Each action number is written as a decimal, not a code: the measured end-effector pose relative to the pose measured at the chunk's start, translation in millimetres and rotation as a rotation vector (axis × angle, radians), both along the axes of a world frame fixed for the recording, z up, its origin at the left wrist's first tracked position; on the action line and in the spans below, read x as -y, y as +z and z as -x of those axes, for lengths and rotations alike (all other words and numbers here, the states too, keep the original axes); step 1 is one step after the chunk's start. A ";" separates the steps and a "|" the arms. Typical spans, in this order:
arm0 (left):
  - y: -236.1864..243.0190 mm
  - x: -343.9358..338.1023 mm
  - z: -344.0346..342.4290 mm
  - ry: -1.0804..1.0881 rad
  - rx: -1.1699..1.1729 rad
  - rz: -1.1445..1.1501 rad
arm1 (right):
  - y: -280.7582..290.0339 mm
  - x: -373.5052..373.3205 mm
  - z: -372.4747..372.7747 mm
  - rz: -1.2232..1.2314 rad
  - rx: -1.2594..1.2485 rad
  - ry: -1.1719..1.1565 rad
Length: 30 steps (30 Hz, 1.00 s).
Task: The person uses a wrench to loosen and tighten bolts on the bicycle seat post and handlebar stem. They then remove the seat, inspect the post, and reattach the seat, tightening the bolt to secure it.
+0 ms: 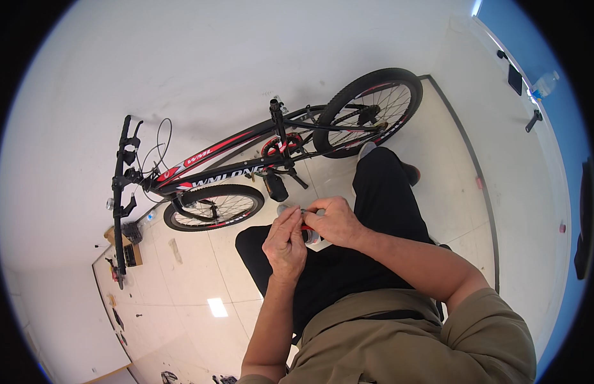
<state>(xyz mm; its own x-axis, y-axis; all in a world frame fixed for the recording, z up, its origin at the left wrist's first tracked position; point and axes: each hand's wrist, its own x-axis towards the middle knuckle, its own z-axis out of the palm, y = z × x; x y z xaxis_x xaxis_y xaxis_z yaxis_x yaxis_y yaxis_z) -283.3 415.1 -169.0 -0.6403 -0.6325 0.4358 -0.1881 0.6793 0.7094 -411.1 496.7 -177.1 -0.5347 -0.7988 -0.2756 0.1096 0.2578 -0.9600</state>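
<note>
Hands (313,230) clasping small tool (308,227), bicycle (258,160) beyond

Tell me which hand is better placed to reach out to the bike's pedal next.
Probably the right. The right hand sits slightly nearer the pedal, while the left hand cups the small bottle from below. Both hands grip it now, so the difference is slight.

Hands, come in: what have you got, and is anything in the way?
Left hand and right hand: both grip one small tool. Bicycle stands just ahead, untouched. Nothing between.
</note>
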 end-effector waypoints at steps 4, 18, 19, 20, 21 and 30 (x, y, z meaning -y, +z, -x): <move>-10.8 0.9 -1.2 0.058 -0.144 -0.330 | 1.5 -1.0 -0.7 0.025 0.013 0.014; 8.8 9.2 -6.1 -0.020 0.005 -0.251 | -7.1 -2.0 -5.6 0.043 -0.017 0.040; 11.0 9.5 -6.0 -0.028 0.019 -0.272 | -7.7 -2.0 -6.3 0.045 -0.003 0.031; 12.7 9.2 -5.9 -0.028 0.020 -0.296 | -8.3 -1.8 -6.7 0.047 0.012 0.022; 14.6 9.0 -5.9 -0.027 0.021 -0.319 | -8.7 -1.4 -7.1 0.050 0.026 0.015; 9.0 17.7 -12.8 -0.109 0.001 -0.279 | -13.1 -2.4 -8.5 0.090 0.013 0.055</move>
<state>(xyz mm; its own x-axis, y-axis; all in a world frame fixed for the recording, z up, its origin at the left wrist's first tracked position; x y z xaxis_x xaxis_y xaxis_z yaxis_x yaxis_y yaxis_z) -270.4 397.5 -160.0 -0.7112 -0.6553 0.2545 -0.1252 0.4744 0.8714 -402.6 499.1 -190.2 -0.4861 -0.8488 -0.2077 0.1097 0.1766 -0.9782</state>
